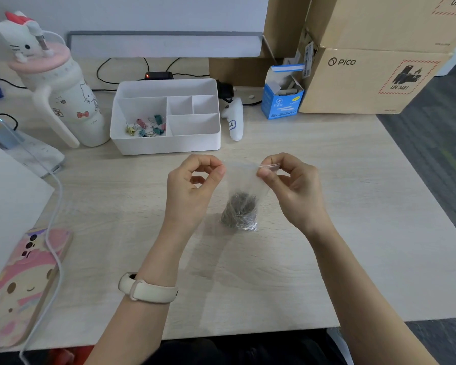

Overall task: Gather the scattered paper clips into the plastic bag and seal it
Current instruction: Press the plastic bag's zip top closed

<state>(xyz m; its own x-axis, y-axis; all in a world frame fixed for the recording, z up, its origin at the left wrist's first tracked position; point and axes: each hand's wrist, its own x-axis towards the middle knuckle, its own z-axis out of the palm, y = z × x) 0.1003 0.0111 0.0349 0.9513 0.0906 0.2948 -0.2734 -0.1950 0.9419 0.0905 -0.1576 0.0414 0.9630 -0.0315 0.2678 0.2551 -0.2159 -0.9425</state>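
Observation:
A small clear plastic bag [244,180] hangs upright over the middle of the desk, held by its top edge. A clump of silver paper clips [239,212] fills its bottom, which touches or nearly touches the desk. My left hand [192,188] pinches the bag's top left corner between thumb and forefinger. My right hand [290,185] pinches the top right corner at the zip strip. I cannot tell whether the zip strip between my hands is pressed closed. No loose paper clips show on the wood.
A white divided organiser tray [166,143] with several coloured binder clips stands behind the bag. A cat-themed bottle [63,96] is at the back left, a phone [19,285] with cable at the near left. A blue box [281,101], white controller [234,119] and cardboard boxes [366,83] stand at the right.

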